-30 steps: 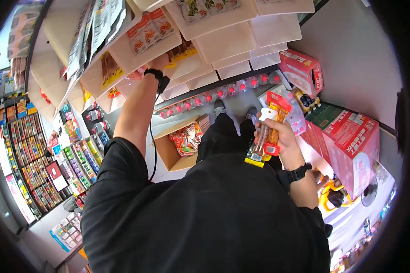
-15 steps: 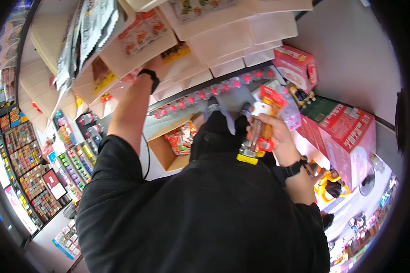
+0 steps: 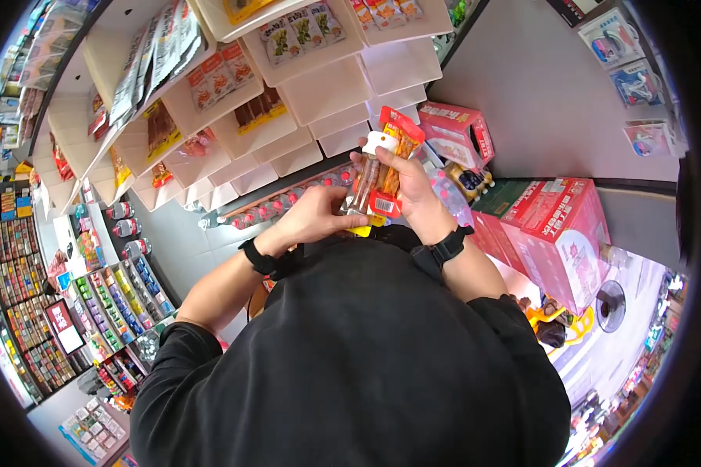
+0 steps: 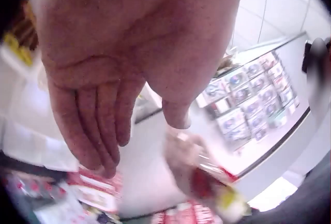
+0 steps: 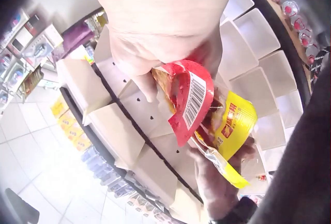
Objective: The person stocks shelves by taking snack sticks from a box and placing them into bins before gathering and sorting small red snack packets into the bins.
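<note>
Gripping a red packet (image 3: 386,187) and, just left of it, at least one clear packet (image 3: 359,194), the right hand (image 3: 419,194) lays its thumb across their fronts. The left hand (image 3: 310,218) is left of the red packet, close to the clear packet's yellow end (image 5: 239,126); its fingers are loosely extended and its palm holds nothing (whether a fingertip brushes the wrapper, I cannot tell). Beyond the red packet are white bins (image 3: 329,92); to its right is a pink carton (image 3: 565,261).

The packets look light. Their film is probably slick and crinkly, so they would likely slide over each other if the squeeze slackened. The brown sticks (image 3: 366,175) in the clear packet seem firmer than the wrapper but may bend or snap under a hard pinch. The safest hold is probably at the yellow end, or by the white tab (image 3: 379,142) near the red packet's top, with mild pressure only.
</note>
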Tool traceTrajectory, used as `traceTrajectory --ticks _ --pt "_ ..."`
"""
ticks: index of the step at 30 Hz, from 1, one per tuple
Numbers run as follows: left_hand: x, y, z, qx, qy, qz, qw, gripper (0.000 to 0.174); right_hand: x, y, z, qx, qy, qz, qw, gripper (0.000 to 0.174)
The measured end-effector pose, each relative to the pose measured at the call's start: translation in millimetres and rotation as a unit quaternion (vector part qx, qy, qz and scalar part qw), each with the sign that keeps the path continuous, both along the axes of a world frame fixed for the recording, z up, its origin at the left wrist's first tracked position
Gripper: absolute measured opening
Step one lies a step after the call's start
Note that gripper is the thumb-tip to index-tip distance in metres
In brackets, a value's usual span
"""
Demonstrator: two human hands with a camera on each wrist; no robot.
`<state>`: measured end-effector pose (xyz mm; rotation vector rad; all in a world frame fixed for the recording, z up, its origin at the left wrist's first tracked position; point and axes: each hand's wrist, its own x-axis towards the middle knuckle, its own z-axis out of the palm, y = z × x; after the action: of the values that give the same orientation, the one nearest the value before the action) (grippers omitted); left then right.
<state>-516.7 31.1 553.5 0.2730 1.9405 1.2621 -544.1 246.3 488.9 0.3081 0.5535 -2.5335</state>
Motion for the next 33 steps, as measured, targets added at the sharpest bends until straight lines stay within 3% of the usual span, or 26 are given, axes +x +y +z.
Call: traceTrajectory --ticks 2,4,7,9,10,11,12,13,14,16,17,20,22,24,25,27,28,30,31,33 --pt "1 2 2 0.031 -0.032 0.056 0.997 0.033 -4 -1 12 0.018 0.027 0.016 0.999 0.039" --pt "-1 -2 12 0.063 -0.068 0.115 0.989 0.03 -5 -7 19 0.067 0.039 -0.08 0.994 0.039" --pt "0 -13 26 0.037 -0.022 0.124 0.991 0.029 -13 10 -4 0.083 0.028 -0.048 0.995 0.033" --pt "3 -22 33 -0.039 0.115 0.162 0.979 0.024 -17 8 -1 0.068 -0.013 -0.068 0.995 0.032" --pt "3 -26 32 -0.04 0.12 0.164 0.978 0.024 -17 7 1 0.065 -0.008 -0.067 0.996 0.032" --pt "4 -28 30 -0.12 0.306 0.149 0.932 0.024 -15 8 7 0.07 -0.011 -0.045 0.996 0.034" --pt "5 -29 29 -0.195 0.479 0.128 0.846 0.024 -12 8 13 0.076 -0.015 -0.025 0.997 0.036" --pt "7 -26 29 -0.258 0.503 0.112 0.817 0.022 -8 8 21 0.079 0.023 0.004 0.997 0.037" --pt "7 -22 31 -0.256 0.505 0.111 0.816 0.022 -6 4 28 0.08 0.024 0.003 0.996 0.037" --pt "7 -16 35 -0.32 0.597 -0.008 0.736 0.016 -2 -8 40 0.113 0.065 0.01 0.991 0.036" --pt "7 -12 31 -0.329 0.615 -0.029 0.716 0.018 -2 -13 48 0.06 0.065 0.003 0.996 0.032" --pt "5 -7 24 -0.295 0.635 -0.028 0.713 0.021 -10 -21 37 0.091 0.099 -0.031 0.99 0.029" --pt "2 -15 21 -0.267 0.635 -0.04 0.724 0.031 -13 -21 39 0.083 0.078 -0.024 0.993 0.026" --pt "0 -23 20 -0.186 0.596 -0.07 0.778 0.045 -13 -20 35 0.128 0.062 -0.04 0.989 0.027" --pt "-1 -28 22 -0.183 0.597 -0.07 0.778 0.045 -13 -21 34 0.137 0.06 -0.053 0.987 0.03" --pt "-1 -35 32 -0.076 0.541 -0.017 0.838 0.058 -12 -17 20 0.156 0.076 -0.048 0.984 0.033" --pt "-2 -39 31 -0.08 0.54 -0.016 0.838 0.058 -14 -17 15 0.17 0.094 -0.04 0.98 0.036" --pt "-4 -48 24 -0.105 0.348 0.086 0.928 0.063 -11 -22 24 0.16 0.079 -0.006 0.984 0.037" --pt "-10 -51 17 -0.059 0.211 0.103 0.97 0.057 -9 -24 27 0.16 0.07 0.008 0.985 0.037" --pt "-20 -60 -20 0.063 0.063 0.1 0.991 0.04 -8 -31 27 0.161 0.061 0.023 0.985 0.037"
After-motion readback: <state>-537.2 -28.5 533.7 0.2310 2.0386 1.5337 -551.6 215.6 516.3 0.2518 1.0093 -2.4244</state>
